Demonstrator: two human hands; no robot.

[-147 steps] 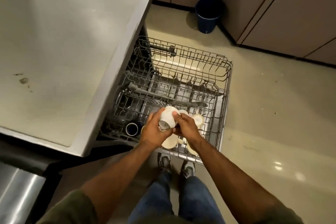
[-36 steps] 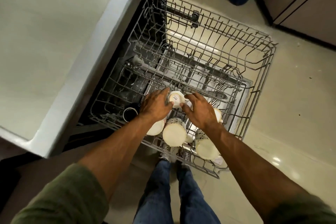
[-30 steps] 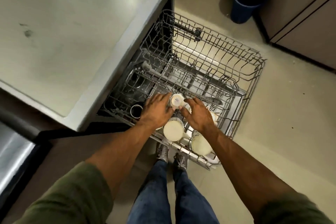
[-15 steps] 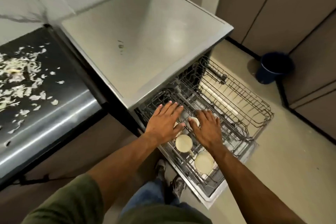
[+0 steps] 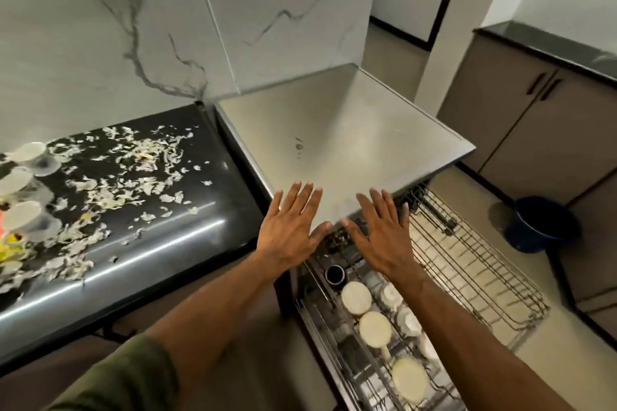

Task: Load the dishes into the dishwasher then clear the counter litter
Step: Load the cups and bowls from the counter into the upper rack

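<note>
The dishwasher's wire rack (image 5: 474, 277) is pulled out at the lower right. Several white cups (image 5: 356, 298) stand upside down along its near side, beside a dark cup (image 5: 335, 274). My left hand (image 5: 290, 227) and my right hand (image 5: 380, 233) hover flat with fingers spread, above the rack's back edge and the front corner of the steel dishwasher top (image 5: 340, 140). Neither hand holds anything. White cups (image 5: 20, 213) stand at the left edge of the black counter (image 5: 173, 230), amid scattered pale litter (image 5: 110, 170).
A dark blue bucket (image 5: 541, 223) sits on the floor right of the rack. Brown cabinets (image 5: 534, 130) line the right side. A marble wall (image 5: 167, 20) rises behind the counter. A yellow and red item shows at the far left edge.
Both hands have let go of the cup in the rack and risen, fingers spread. The view has swung up and left, bringing the littered counter and its cups into sight.
</note>
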